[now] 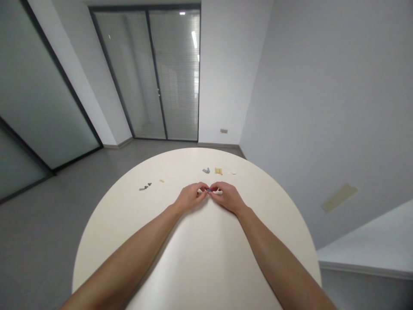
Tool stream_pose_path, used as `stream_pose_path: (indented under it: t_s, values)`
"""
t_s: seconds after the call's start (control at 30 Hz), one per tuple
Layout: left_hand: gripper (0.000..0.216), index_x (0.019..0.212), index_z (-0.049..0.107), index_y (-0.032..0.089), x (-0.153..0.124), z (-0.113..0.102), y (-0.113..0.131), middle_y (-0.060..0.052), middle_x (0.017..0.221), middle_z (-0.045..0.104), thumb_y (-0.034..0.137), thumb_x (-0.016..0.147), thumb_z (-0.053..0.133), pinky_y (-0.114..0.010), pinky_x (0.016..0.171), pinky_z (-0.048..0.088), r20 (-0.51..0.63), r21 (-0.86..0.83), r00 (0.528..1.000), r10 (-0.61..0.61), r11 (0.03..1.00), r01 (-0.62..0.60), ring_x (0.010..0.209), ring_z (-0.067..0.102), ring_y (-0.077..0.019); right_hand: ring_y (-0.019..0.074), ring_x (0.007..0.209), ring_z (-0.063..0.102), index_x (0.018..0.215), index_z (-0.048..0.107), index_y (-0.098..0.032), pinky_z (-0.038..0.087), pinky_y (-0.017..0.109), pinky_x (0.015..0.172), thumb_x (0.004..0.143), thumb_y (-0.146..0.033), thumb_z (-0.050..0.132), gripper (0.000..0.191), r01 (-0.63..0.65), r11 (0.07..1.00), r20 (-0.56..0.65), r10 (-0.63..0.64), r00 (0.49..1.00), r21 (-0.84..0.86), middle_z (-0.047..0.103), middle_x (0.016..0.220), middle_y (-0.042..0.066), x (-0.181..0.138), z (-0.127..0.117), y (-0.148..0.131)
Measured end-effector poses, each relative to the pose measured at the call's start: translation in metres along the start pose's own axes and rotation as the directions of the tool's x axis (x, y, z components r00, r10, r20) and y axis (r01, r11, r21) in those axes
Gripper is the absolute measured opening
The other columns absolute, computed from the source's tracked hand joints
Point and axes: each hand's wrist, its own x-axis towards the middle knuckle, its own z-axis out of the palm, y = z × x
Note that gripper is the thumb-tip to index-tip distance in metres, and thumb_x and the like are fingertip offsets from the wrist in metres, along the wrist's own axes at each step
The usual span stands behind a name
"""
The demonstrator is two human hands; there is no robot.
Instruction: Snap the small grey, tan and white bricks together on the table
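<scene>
Both my left hand (191,196) and my right hand (228,195) meet over the middle of a round white table (200,267). Thumbs and fingertips of each pinch a small dark grey piece (208,190) between them; its exact kind is too small to make out. Just beyond the hands lie a few blue-grey pieces (206,171), a tan piece (218,171) and some small white pieces (232,173).
Several small dark pieces (147,186) and a thin yellowish piece (161,181) rest on the table's left side. Past its far edge stand a glazed door (176,77) with blinds and white walls. A grey wall (329,99) rises at the right.
</scene>
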Motion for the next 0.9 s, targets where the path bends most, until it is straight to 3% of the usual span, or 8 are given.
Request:
stream_pose_path:
  t_s: [0.47, 0.9]
  values:
    - [0.023, 0.11, 0.063, 0.026, 0.0005, 0.0007, -0.0029, 0.002, 0.1, 0.072, 0.032, 0.091, 0.052, -0.024, 0.074, 0.053, 0.001, 0.007, 1.0, -0.009, 1.0, 0.009, 0.081, 0.067, -0.0136, 0.0154, 0.081, 0.063, 0.093, 0.066, -0.023, 0.046, 0.026, 0.075, 0.087, -0.029, 0.064, 0.009, -0.016, 1.0, 0.02, 0.015, 1.0, 0.006, 0.07, 0.088, 0.001, 0.0003, 0.0006, 0.001]
    - [0.027, 0.114, 0.066, 0.027, 0.001, 0.0006, -0.0041, 0.0, 0.108, 0.071, 0.029, 0.09, 0.053, -0.03, 0.088, 0.05, -0.012, 0.139, 1.0, 0.004, 0.99, -0.002, 0.098, 0.064, -0.018, 0.0154, 0.08, 0.063, 0.093, 0.066, -0.023, 0.046, 0.026, 0.075, 0.088, -0.027, 0.062, 0.008, -0.03, 0.999, 0.036, 0.031, 0.999, -0.033, 0.07, 0.087, 0.002, 0.0006, 0.001, 0.0017]
